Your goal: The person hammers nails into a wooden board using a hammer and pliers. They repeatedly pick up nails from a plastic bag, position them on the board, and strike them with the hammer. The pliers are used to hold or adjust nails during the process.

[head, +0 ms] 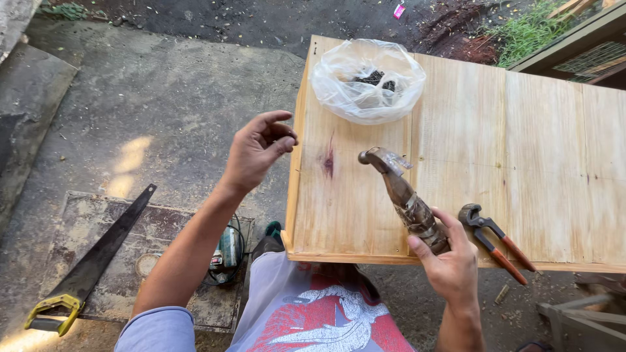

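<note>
My right hand (pixel 450 264) grips the worn wooden handle of a claw hammer (pixel 399 189), whose metal head hovers over a pale wooden panel (pixel 521 143). My left hand (pixel 257 150) hangs at the panel's left edge with thumb and forefinger pinched together; whether something small sits between them I cannot tell. A clear plastic bag (pixel 368 78) holding small dark pieces rests on the panel's far left corner. Pincers with orange handles (pixel 495 241) lie on the panel right beside my right hand.
A handsaw with a yellow handle (pixel 91 261) lies on a stained board on the concrete floor at the left. A small power tool with a cord (pixel 227 251) rests near my knee. Dirt and grass (pixel 528 29) border the far edge; a wooden frame (pixel 580 319) stands at the lower right.
</note>
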